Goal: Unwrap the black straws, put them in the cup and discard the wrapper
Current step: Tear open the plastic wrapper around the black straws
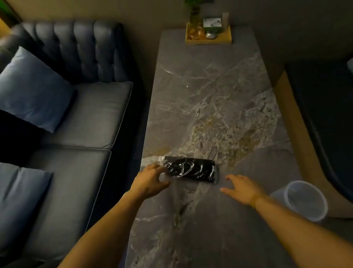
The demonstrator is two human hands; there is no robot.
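A bundle of black straws (192,170) in a clear plastic wrapper lies flat on the grey marble table (210,93), near its left edge. My left hand (150,181) rests at the bundle's left end, fingers touching the loose clear wrapper there; I cannot tell if it grips it. Just right of and below the bundle, my right hand (242,189) hovers over the table with fingers spread, holding nothing. A clear plastic cup (305,201) stands at the table's right edge, beside my right wrist.
A wooden tray (208,38) with a plant vase and small items sits at the table's far end. A dark blue sofa (81,120) with cushions runs along the left. Another dark seat (335,121) lies to the right.
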